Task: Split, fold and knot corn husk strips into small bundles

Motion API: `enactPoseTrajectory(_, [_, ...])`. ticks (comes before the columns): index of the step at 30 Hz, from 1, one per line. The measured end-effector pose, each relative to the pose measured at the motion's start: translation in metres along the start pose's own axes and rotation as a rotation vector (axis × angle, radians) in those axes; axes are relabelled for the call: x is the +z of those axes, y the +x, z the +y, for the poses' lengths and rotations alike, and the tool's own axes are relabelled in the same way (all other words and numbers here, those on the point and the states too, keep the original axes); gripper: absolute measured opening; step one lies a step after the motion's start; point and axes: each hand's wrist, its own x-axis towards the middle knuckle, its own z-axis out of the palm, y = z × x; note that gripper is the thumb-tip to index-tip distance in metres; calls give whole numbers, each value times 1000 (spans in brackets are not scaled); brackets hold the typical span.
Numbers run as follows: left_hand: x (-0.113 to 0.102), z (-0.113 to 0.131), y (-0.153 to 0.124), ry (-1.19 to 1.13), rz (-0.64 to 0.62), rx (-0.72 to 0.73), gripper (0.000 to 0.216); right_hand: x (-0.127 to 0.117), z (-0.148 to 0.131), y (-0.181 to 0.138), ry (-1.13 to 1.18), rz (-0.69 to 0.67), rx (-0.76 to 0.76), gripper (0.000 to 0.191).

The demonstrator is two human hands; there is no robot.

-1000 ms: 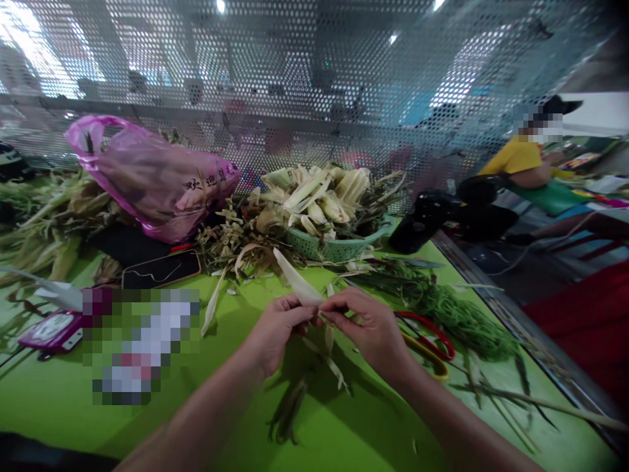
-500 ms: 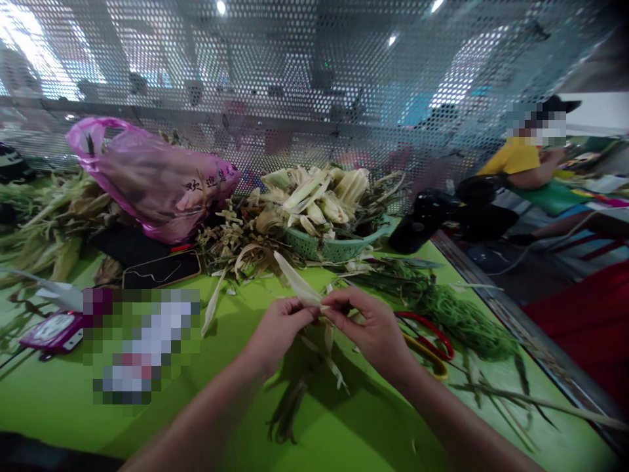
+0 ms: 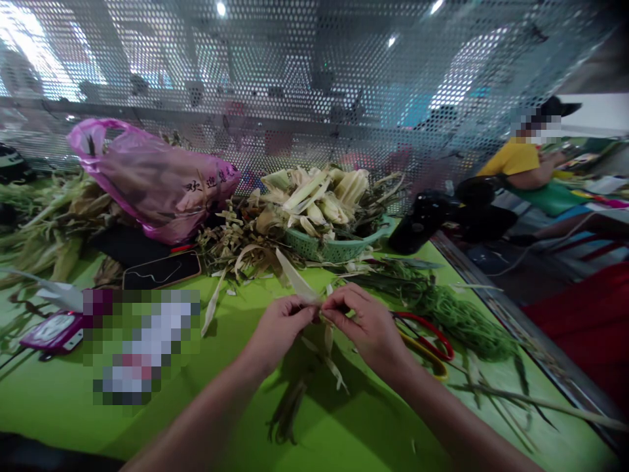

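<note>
A pale strip of corn husk (image 3: 296,277) points up and away from between my two hands over the green table. My left hand (image 3: 280,328) pinches its lower end between thumb and fingers. Close beside it, fingertips almost meeting, my right hand (image 3: 366,328) pinches the same piece; the exact grip point is partly hidden. More husk strips (image 3: 331,367) dangle below my fingers. A darker dried bundle (image 3: 289,406) lies under them on the table. To the right of my right hand are scissors with red and yellow handles (image 3: 445,347).
A green basket (image 3: 324,248) heaped with husks stands behind my hands. A pink plastic bag (image 3: 162,177) and a phone (image 3: 162,270) lie left. Green fibres (image 3: 472,321) spread at right near the table edge. A person in yellow (image 3: 515,157) sits beyond a perforated metal screen (image 3: 295,78).
The upper husk strip has tilted slightly to the right. My right hand has shifted a little up and left; my left hand stays nearly in place.
</note>
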Motion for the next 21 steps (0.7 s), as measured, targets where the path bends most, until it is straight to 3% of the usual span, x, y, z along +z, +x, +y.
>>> enactPoseTrajectory(6, [1, -1, -1, 85, -73, 23, 24, 1, 1, 0, -26, 7, 61, 7])
enactPoseTrajectory(13, [0, -4, -2, -28, 28, -93, 22, -2, -2, 2, 57, 23, -13, 9])
enactPoseTrajectory(21, [-1, 2, -2, -64, 3, -125, 19, -2, -2, 1, 64, 26, -9, 9])
